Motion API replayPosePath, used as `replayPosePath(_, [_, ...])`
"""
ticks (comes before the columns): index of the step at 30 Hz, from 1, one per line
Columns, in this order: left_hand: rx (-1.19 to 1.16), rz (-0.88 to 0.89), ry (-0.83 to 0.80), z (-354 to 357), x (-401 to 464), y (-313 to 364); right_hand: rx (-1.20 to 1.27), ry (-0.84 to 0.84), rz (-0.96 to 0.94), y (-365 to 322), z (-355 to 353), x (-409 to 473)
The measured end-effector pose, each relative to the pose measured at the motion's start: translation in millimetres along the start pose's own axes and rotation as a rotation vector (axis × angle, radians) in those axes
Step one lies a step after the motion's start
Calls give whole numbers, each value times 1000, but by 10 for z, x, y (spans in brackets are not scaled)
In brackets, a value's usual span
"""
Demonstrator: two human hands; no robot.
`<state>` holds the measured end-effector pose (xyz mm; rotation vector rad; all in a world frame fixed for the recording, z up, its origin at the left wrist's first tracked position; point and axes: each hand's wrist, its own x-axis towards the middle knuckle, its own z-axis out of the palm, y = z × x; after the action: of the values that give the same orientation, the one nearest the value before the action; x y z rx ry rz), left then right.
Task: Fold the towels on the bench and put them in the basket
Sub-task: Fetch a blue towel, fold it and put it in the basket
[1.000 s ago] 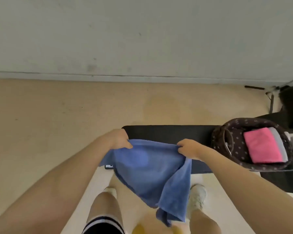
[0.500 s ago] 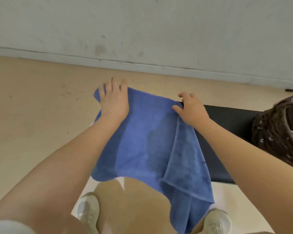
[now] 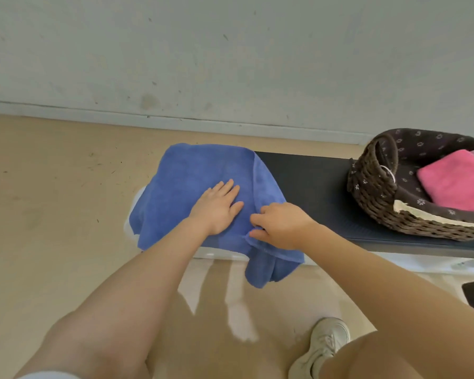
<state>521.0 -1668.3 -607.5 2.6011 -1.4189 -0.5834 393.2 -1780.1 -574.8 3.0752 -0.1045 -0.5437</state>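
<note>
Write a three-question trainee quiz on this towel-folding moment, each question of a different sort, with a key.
1. True or false: the blue towel lies fully on the bench, with no part hanging over an edge.
2. Multiple choice: what is the left hand doing? A) pressing flat on the blue towel; B) reaching into the basket; C) hanging clear of the bench.
3. Fill in: the folded towel on top in the basket is ____ .

Key
1. False: its near edge and left side droop over the bench edges.
2. A; the right hand pinches a fold beside it.
3. Pink: the pink towel.
</note>
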Motion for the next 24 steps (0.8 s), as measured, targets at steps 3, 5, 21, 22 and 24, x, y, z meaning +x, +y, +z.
replayPosePath(3, [-21,-52,-4,25,31,15,46,-72,146,188,-119,-48])
replayPosePath(5, [-21,-96,9,45,82,-3,44,3,301,437,-211,-90])
replayPosePath(21, [93,-271,92,40,599,35,-220,32,720,1244,-298,578])
replayPosePath(22, [85,-269,95,40,593,30,-147,84,643,1120,-246,624])
replayPosePath(24, [55,-258,115,20,585,2,50,207,411,812,-147,685])
